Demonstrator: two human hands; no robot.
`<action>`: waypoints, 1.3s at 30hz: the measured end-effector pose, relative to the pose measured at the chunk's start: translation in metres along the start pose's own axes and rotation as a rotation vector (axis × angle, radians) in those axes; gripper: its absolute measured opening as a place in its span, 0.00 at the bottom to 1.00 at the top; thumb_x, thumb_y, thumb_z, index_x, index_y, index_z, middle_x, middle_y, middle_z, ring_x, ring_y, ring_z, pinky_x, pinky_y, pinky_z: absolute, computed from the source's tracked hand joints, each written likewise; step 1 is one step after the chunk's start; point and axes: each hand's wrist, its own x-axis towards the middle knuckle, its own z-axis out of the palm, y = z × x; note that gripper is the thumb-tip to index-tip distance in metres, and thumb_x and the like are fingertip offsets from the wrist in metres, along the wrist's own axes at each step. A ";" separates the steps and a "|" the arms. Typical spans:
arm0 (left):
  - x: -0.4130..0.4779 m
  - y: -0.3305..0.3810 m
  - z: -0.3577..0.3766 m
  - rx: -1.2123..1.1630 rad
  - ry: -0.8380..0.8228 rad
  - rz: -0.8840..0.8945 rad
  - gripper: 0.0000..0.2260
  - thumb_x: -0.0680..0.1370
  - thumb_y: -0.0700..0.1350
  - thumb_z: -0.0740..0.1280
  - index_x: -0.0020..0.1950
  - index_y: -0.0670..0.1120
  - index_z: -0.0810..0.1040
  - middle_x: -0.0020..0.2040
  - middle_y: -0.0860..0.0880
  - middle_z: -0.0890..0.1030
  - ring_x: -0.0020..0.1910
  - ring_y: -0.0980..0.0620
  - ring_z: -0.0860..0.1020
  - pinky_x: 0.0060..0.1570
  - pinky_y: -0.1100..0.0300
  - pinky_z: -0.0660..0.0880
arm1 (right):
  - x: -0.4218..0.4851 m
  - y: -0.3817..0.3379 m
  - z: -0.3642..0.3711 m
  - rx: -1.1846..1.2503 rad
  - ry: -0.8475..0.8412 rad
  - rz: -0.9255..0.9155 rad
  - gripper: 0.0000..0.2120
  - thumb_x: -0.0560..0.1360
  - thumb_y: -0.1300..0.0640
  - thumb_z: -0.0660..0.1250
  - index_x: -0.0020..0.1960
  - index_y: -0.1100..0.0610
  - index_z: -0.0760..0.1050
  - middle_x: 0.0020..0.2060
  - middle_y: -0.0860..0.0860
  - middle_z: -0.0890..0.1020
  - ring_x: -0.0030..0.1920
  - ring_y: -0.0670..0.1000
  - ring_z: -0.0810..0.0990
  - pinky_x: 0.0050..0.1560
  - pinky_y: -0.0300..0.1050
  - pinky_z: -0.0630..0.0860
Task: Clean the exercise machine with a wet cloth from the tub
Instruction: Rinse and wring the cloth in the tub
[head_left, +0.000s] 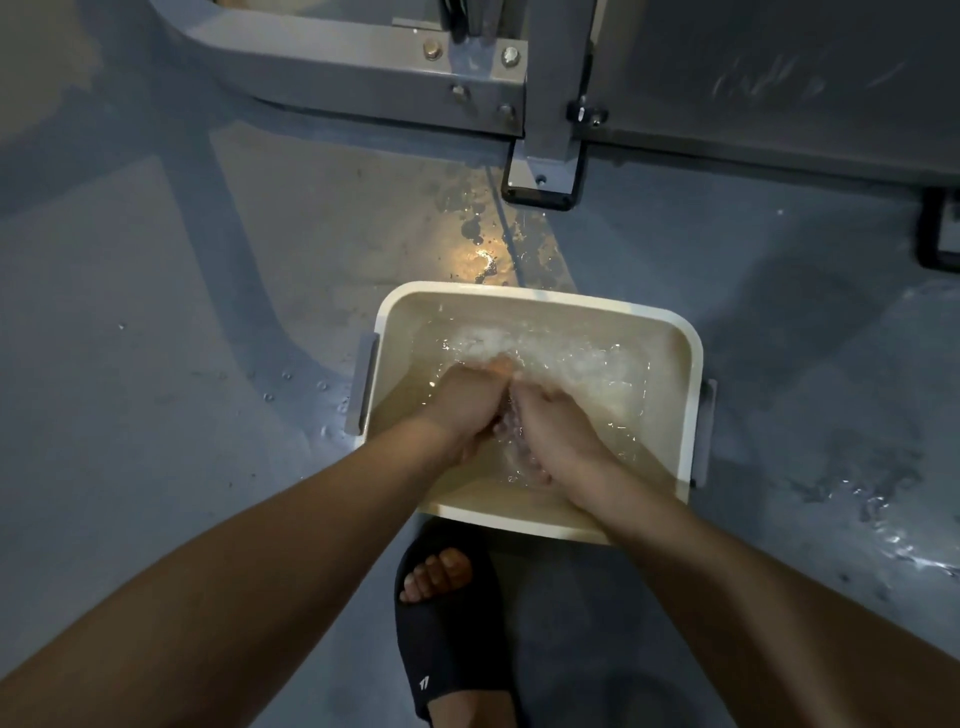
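Observation:
A white rectangular tub (693, 415) with grey side handles stands on the floor, holding churning water. Both my hands are in the water, pressed close together. My left hand (465, 402) and my right hand (550, 423) have their fingers curled around a pale wet cloth (511, 436), which shows only as a blurred patch between them under the splashing water. The exercise machine (363, 67), a grey steel frame with bolts, stands beyond the tub at the top.
The machine's black-edged foot (540, 187) rests on the grey floor just past the tub. Water puddles (488, 244) lie between the foot and the tub, and more wet patches at the right. My foot in a black slide (447, 623) is right behind the tub.

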 end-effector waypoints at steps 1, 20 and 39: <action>0.001 -0.001 0.001 0.037 0.013 0.033 0.09 0.80 0.40 0.64 0.39 0.45 0.76 0.29 0.46 0.75 0.28 0.48 0.72 0.28 0.60 0.67 | -0.004 -0.004 0.002 0.087 -0.032 0.003 0.21 0.81 0.47 0.56 0.33 0.54 0.73 0.26 0.51 0.77 0.23 0.50 0.73 0.27 0.39 0.66; -0.004 -0.011 -0.017 -0.020 -0.056 0.087 0.15 0.84 0.48 0.66 0.40 0.42 0.76 0.26 0.50 0.75 0.24 0.52 0.69 0.22 0.63 0.65 | 0.006 0.005 -0.013 -0.476 0.310 -0.180 0.12 0.85 0.53 0.53 0.67 0.55 0.66 0.50 0.58 0.79 0.56 0.63 0.80 0.47 0.49 0.68; -0.022 0.005 0.001 -0.242 -0.162 -0.067 0.19 0.87 0.51 0.57 0.37 0.47 0.70 0.25 0.47 0.64 0.21 0.52 0.59 0.24 0.66 0.53 | -0.013 -0.013 0.004 -0.514 0.232 -0.415 0.28 0.86 0.47 0.49 0.30 0.52 0.70 0.34 0.54 0.84 0.44 0.61 0.82 0.47 0.50 0.77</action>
